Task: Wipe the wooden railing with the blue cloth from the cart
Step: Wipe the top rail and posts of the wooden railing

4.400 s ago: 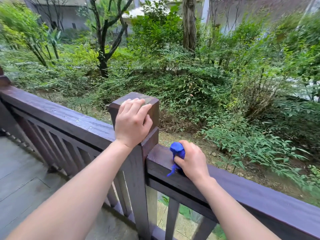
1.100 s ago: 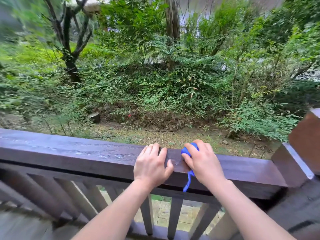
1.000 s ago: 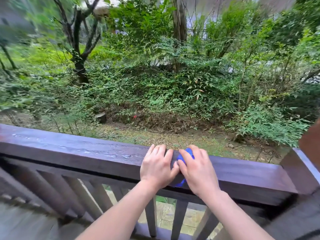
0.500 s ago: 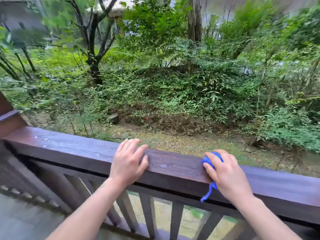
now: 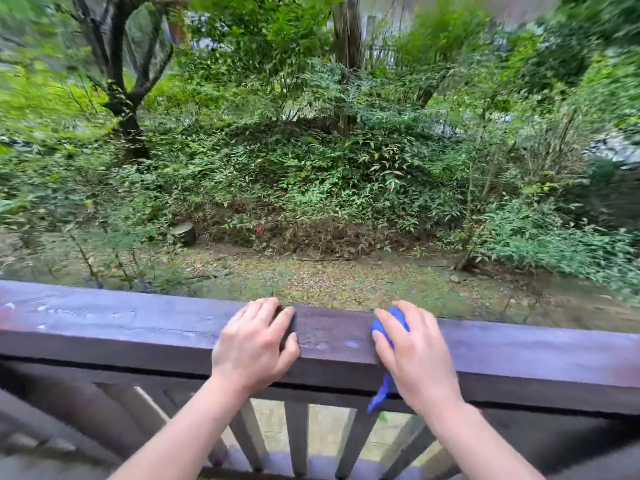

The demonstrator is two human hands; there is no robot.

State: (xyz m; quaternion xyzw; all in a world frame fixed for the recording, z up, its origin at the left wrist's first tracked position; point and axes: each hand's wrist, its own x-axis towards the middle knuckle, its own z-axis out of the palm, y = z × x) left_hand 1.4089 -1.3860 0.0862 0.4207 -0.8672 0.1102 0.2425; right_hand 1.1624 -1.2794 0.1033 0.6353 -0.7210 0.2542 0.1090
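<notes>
While the left hand [image 5: 254, 348] rests open on the wooden railing [image 5: 138, 330], the right hand [image 5: 414, 355], gripping the bunched blue cloth [image 5: 384, 325], has slid back toward it, wiping on.

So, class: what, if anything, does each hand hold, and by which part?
The right hand holds the blue cloth bunched under its palm, one tail hanging free. The left hand holds nothing; it rests on the wooden railing.

Dark wooden railing [image 5: 138, 327] with a damp sheen; soft blue cloth [image 5: 388, 323].
</notes>
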